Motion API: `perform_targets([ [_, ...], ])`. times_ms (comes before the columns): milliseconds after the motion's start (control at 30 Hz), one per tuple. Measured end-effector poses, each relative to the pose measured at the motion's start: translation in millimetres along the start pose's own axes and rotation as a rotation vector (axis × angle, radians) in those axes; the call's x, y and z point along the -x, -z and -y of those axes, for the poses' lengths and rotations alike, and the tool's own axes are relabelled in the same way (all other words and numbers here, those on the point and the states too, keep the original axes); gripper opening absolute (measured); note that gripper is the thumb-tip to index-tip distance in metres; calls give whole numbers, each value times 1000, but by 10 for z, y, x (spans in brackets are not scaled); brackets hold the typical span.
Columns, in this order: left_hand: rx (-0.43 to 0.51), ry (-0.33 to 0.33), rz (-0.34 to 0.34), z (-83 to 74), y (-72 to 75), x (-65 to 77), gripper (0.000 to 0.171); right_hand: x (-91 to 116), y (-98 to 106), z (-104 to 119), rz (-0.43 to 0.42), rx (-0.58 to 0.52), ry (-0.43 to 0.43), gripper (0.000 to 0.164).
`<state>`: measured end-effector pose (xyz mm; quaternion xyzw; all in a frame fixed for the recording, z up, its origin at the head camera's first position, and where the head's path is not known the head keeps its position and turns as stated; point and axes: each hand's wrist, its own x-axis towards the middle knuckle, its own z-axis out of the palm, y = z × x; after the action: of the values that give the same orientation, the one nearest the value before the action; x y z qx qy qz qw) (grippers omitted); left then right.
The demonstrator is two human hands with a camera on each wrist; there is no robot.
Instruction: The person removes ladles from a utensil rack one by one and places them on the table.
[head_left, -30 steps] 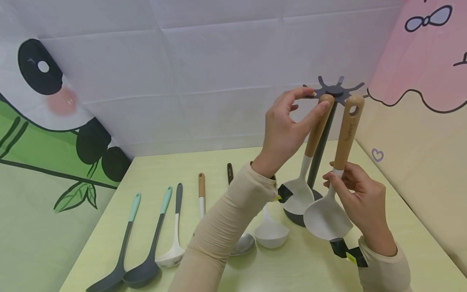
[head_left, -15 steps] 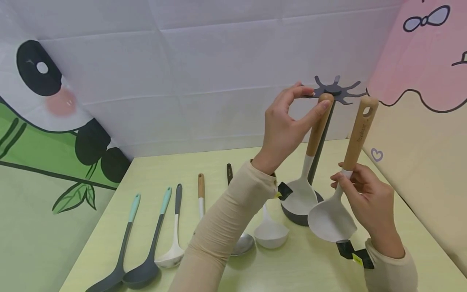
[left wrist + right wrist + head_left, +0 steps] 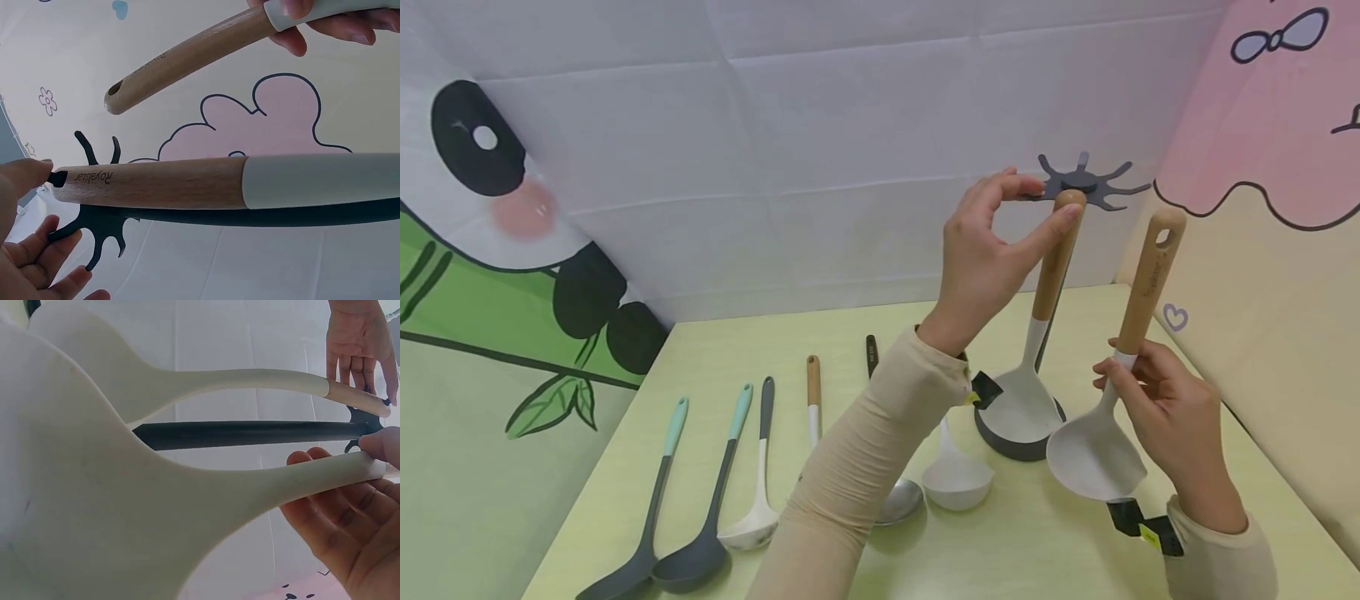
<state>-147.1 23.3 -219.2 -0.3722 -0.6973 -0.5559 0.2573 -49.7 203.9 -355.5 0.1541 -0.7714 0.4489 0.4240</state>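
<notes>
My left hand point(image 3: 977, 250) is at the top of a dark utensil rack point(image 3: 1078, 179) with radiating hooks. In the left wrist view its thumb meets a hook tip point(image 3: 59, 179) poking through a wooden handle's hole, while other fingers touch a neighbouring hook. From that hook hangs a white wok turner point(image 3: 1018, 404), its blade above the rack's round base. To the right, my right hand point(image 3: 1176, 417) pinches the white neck of a second wooden-handled wok turner point(image 3: 1096, 454), blade down, handle up and leaning right. This one is apart from the rack.
Several utensils lie in a row on the pale table point(image 3: 1000, 554): two dark ones with mint handles point(image 3: 742, 412), a white-and-grey ladle point(image 3: 752, 529), a steel ladle point(image 3: 901, 504) and a white ladle point(image 3: 957, 483). My left sleeve point(image 3: 865, 467) partly covers the row.
My right hand has carried its turner to the right, away from the rack, and the turner leans further. The rack's top has shifted slightly left; my left hand has stayed on it.
</notes>
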Motion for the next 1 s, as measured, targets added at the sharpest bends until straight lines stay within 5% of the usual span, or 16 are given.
perform_targets([
  [1000, -132, -84, 22, 6, 67, -49, 29, 21, 113, -203, 103, 149, -119, 21],
])
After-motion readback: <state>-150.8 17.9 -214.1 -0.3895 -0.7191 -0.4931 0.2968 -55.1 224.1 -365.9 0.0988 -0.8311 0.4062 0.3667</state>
